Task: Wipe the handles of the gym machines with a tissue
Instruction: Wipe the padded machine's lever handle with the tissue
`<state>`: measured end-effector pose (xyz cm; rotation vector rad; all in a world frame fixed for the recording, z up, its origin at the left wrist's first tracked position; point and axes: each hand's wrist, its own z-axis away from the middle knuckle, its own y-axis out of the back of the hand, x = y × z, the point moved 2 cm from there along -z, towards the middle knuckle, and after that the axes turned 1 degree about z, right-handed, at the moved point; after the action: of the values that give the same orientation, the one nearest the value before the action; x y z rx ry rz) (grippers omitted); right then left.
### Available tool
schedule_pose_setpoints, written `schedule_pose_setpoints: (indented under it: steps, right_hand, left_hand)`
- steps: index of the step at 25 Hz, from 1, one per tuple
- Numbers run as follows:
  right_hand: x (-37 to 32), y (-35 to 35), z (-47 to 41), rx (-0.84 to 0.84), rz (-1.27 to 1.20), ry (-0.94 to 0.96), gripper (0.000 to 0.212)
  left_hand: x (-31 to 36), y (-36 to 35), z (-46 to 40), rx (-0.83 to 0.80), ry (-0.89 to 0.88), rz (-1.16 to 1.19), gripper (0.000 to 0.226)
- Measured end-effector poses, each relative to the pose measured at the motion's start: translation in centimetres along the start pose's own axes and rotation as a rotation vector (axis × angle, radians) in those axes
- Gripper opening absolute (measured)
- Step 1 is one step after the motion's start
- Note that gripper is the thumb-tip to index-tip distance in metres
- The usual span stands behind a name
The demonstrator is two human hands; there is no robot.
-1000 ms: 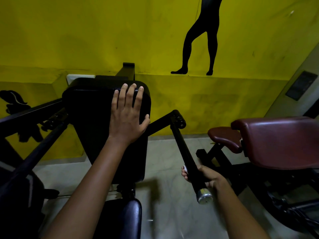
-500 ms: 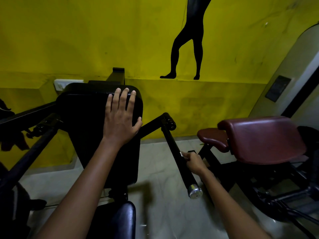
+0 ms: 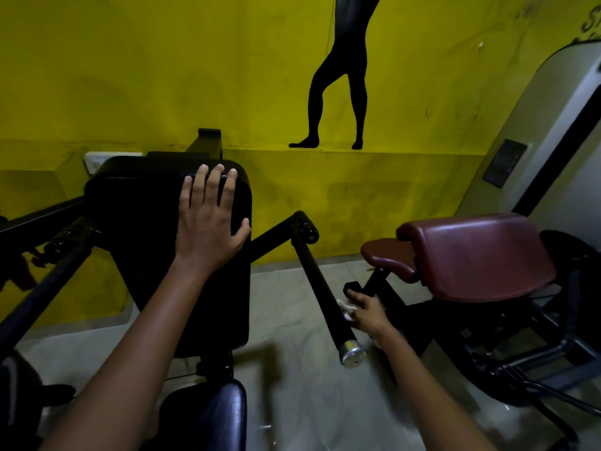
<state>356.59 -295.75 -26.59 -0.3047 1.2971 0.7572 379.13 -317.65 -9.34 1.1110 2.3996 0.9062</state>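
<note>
A black machine handle (image 3: 320,288) slants down from a pivot joint to a silver end cap (image 3: 352,354). My right hand (image 3: 369,312) holds a small white tissue (image 3: 346,309) against the right side of this bar, a little above the cap. My left hand (image 3: 209,219) rests flat, fingers straight, on the black back pad (image 3: 136,216) of the same machine. A second black bar (image 3: 42,288) runs along the left side, untouched.
A maroon padded bench (image 3: 481,255) on a black frame stands to the right. A dark seat (image 3: 224,415) lies below my arms. The yellow wall (image 3: 162,76) with a black silhouette is close behind, with pale floor (image 3: 292,320) between the machines.
My right hand slid up the handle from near the silver cap, then eased slightly off to the bar's right side. The left hand stayed on the pad. The view shifted a little.
</note>
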Motion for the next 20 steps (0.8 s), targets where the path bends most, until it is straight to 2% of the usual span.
schedule_pose_setpoints:
  steps: [2,5,7,13,17,19,20]
  right_hand:
    - [1.0,-1.8,-1.5,-0.004,-0.143,-0.120,0.034]
    - [2.2,-2.9,-1.3,-0.264,-0.498,-0.374,0.031]
    - [2.3,-2.5,-0.5,-0.357,-0.609,-0.405,0.028]
    - [2.9,-1.6,2.8,-0.325,-0.626,-0.403,0.027]
    - [2.7,0.0,5.3,-0.380,-0.585,-0.463,0.032]
    - [2.4,0.5,6.3,-0.371,-0.469,-0.486,0.041]
    - [1.8,0.7,6.8,-0.368,-0.327,-0.465,0.043]
  left_hand:
    - [-0.1,0.3,-0.1,-0.009,-0.008,-0.010,0.079]
    - [-0.3,0.3,0.0,-0.032,-0.021,-0.007,0.080]
    - [-0.3,0.3,0.0,-0.040,-0.021,-0.006,0.080]
    - [-0.2,0.8,-0.1,-0.081,-0.038,0.002,0.081]
    - [-0.4,1.2,-0.1,-0.091,-0.048,0.025,0.083]
    - [-0.3,1.3,-0.1,-0.105,-0.041,0.031,0.083]
    - [-0.3,1.4,-0.2,-0.115,-0.035,0.035,0.083]
